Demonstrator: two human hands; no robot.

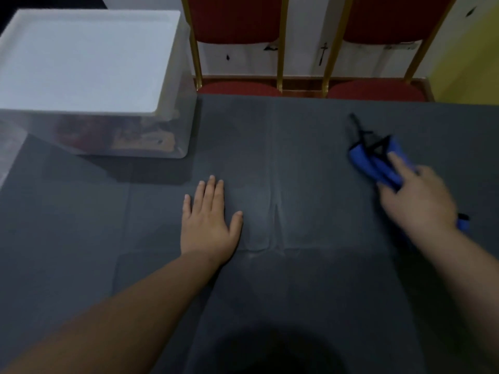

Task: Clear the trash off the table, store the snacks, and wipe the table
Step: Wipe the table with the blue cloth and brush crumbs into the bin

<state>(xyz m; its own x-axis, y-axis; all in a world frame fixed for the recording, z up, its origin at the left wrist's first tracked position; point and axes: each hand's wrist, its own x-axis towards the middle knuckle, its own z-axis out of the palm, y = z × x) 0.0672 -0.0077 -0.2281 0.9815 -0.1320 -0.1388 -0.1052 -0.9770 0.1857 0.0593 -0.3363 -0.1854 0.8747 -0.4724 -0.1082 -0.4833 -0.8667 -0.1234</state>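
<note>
A dark grey cloth covers the table (297, 279). My right hand (417, 201) presses a blue cloth with black trim (371, 160) onto the table's right side; part of the cloth sticks out beyond the fingers and a corner shows behind the wrist. My left hand (209, 222) lies flat on the table's middle, fingers spread, holding nothing. A clear plastic storage box with a white lid (86, 60) stands at the back left, and snack packets show dimly through its wall (140, 139).
Two red chairs with gold frames (237, 87) (378, 89) stand against the table's far edge. A yellow wall (467, 63) is at the back right. The tablecloth has creases running through its centre.
</note>
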